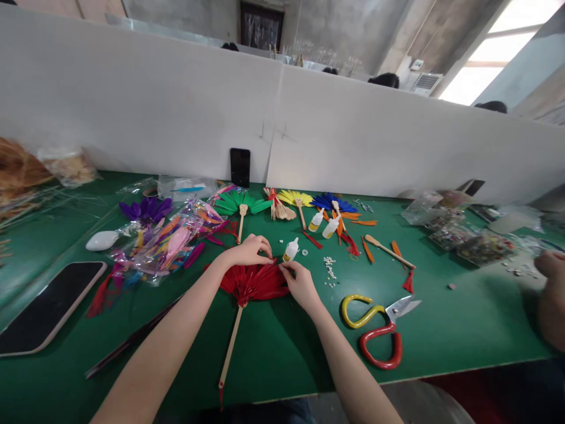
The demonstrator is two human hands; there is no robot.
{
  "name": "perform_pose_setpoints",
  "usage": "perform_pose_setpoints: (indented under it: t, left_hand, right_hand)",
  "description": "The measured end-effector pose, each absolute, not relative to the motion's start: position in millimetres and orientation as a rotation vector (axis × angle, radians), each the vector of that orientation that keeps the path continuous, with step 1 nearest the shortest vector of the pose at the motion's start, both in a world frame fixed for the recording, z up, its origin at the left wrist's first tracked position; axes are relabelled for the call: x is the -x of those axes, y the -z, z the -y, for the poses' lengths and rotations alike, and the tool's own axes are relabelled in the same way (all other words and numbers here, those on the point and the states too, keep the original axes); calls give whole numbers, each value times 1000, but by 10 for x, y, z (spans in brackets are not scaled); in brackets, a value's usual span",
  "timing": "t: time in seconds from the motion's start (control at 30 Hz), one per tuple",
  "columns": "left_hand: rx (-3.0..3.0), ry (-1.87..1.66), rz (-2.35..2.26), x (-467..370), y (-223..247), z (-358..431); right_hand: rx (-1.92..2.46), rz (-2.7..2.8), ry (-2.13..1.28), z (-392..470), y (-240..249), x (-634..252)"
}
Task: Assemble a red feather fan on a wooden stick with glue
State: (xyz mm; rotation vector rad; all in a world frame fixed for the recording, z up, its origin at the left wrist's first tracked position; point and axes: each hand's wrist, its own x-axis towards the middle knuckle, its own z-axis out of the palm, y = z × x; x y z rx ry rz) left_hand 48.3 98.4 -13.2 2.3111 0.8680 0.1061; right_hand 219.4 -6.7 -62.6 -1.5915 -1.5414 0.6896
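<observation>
A red feather fan (249, 285) lies on the green table, its wooden handle pointing toward the front edge. My left hand (251, 250) rests over the fan's upper left edge, fingers bent down onto the feathers. At the upper right edge, my right hand (300, 282) pinches the tip of the red feathers between thumb and finger. A small white glue bottle (291, 250) stands just beyond, between the two hands. White beads (329, 269) are scattered to the right. What lies under my left fingers is partly hidden.
Scissors (379, 330) lie at right. Green (242, 204), yellow (298, 199) and blue (335, 203) fans and two more glue bottles sit behind. Bagged feathers (172, 238) and a phone (50, 309) are at left. Another person's hand (551, 288) is at far right.
</observation>
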Motion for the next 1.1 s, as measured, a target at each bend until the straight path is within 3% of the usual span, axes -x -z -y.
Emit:
perform_pose_setpoints:
  t: [1.1]
  left_hand:
    - [-2334,-76,-820,-530,180,-954]
  right_hand:
    - [1562,1524,-634,53,646,-2157]
